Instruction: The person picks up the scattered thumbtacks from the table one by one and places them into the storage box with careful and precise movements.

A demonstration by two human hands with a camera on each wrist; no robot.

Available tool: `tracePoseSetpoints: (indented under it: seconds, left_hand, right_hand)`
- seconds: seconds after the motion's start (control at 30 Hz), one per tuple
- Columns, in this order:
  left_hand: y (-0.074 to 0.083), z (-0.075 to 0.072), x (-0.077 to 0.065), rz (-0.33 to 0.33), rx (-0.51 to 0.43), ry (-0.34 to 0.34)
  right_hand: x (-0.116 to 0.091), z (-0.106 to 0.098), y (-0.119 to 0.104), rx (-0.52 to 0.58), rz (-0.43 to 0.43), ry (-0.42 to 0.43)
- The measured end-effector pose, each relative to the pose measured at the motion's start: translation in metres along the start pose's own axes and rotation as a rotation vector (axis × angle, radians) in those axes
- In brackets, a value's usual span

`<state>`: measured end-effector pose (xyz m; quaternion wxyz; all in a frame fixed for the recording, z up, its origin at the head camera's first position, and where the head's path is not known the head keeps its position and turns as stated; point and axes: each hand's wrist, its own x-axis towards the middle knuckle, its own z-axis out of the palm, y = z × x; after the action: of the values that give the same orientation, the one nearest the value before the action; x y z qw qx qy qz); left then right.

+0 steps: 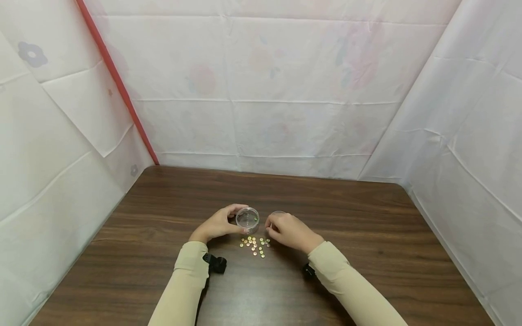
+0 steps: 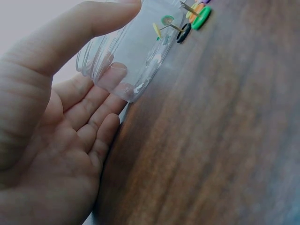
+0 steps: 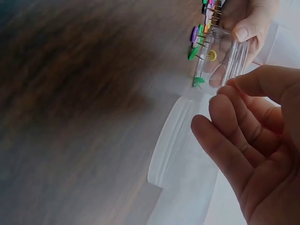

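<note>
My left hand point(image 1: 218, 225) grips a clear round jar point(image 1: 247, 218), thumb on the near side and fingers round the far side. The jar's mouth faces up toward the head camera, and a green thumbtack point(image 1: 256, 219) lies inside. Beside the jar, my right hand point(image 1: 291, 231) has its fingers loosely bent, thumb and index tips close together; nothing shows between them. A yellow thumbtack point(image 3: 212, 55) appears through the jar wall in the right wrist view. Several thumbtacks point(image 1: 254, 245) in mixed colours lie on the table just in front of the jar, many with pins up.
A clear round lid point(image 3: 168, 145) lies on the table beyond my right hand, mostly covered by it in the head view. The brown wood-grain table point(image 1: 367, 253) stretches around both arms. White patterned sheets point(image 1: 261, 90) enclose its back and sides.
</note>
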<state>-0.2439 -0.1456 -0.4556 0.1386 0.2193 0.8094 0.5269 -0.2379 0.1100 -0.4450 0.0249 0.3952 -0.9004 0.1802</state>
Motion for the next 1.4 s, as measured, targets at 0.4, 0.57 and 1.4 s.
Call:
tracePoseSetpoints:
  seconds: [0.4,0.57,1.4]
  left_hand:
    - [0.0,0.0,0.001,0.0,0.017,0.011]
    - [0.0,0.0,0.001,0.001,-0.006,0.0]
    - [-0.003,0.0,0.002,0.015,-0.001,0.002]
  right_hand:
    - [-0.006,0.003,0.002,-0.017,-0.043,0.008]
    - [-0.008,0.007,0.004,-0.006,-0.054,-0.03]
    - [-0.008,0.011,0.003,-0.075,-0.053,-0.085]
